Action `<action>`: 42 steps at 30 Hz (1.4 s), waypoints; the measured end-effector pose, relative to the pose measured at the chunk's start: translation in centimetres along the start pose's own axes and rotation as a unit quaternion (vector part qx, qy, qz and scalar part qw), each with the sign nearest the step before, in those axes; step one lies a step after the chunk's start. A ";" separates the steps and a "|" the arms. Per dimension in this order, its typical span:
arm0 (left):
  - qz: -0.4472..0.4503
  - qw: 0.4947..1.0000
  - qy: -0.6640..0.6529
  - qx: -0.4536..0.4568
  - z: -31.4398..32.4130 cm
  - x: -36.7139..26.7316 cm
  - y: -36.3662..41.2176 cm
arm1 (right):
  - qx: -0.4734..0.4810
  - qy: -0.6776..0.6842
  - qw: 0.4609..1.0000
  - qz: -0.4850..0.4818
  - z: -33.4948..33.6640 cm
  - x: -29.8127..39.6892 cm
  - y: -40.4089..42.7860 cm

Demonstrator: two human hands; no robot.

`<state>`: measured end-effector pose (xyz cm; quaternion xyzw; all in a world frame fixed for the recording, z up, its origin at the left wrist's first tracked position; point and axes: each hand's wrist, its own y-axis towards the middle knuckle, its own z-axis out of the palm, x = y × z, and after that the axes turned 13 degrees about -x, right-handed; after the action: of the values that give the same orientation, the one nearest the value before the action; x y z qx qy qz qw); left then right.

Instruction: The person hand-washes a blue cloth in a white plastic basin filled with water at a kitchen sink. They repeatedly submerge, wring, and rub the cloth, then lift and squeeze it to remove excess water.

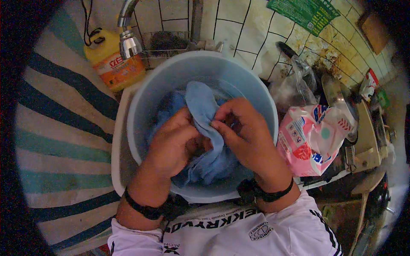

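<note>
Over a round light-blue plastic basin (201, 59), both hands grip a piece of wet-looking blue cloth (201, 99). My left hand (174, 144) pinches it from the left, some fingers curled behind and out of sight. On the other side my right hand (245, 128) holds its edge between thumb and index finger. The cloth's rounded upper end stands up above the fingers, and its lower part hangs down in folds into the basin. More darker blue fabric (169, 104) lies in the basin, partly hidden behind the left hand. Water seems to glint near the far inner wall.
The basin rests in a pale sink (120, 153). Above its far left rim hangs a chrome faucet (129, 44), beside a yellow detergent jug (112, 64). At right, a pink plastic package (307, 140) sits close to the rim. Behind it are a clear plastic bag (299, 80) and a pan lid (336, 89).
</note>
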<state>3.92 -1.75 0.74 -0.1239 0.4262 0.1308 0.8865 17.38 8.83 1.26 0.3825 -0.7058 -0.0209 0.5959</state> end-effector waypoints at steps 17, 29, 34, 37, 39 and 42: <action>0.274 0.821 0.416 -0.280 -0.3 0.4 0.9 | 0.027 0.164 0.968 0.189 -1.8 -0.3 0.4; 0.234 0.944 0.138 -0.186 0.1 0.7 0.5 | 0.075 -0.045 0.996 -0.033 -1.4 -1.0 0.6; 0.263 0.926 0.271 0.024 1.6 0.0 -0.7 | -0.021 0.058 0.997 0.036 -0.5 -0.4 0.1; 0.303 0.909 0.286 -0.025 2.6 0.9 -1.4 | -0.066 -0.003 0.997 0.029 -0.4 0.6 0.2; 0.262 0.909 0.304 -0.107 2.2 1.1 -0.7 | -0.069 -0.034 0.997 -0.009 0.1 1.2 -0.2; 0.269 0.899 0.313 -0.147 -1.5 3.5 0.1 | 0.038 -0.111 0.983 -0.141 1.3 2.8 -1.8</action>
<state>4.96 -1.74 -2.90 -0.1682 0.6744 0.3798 0.6105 17.18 5.38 2.34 0.4957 -0.7069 -0.1197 0.4902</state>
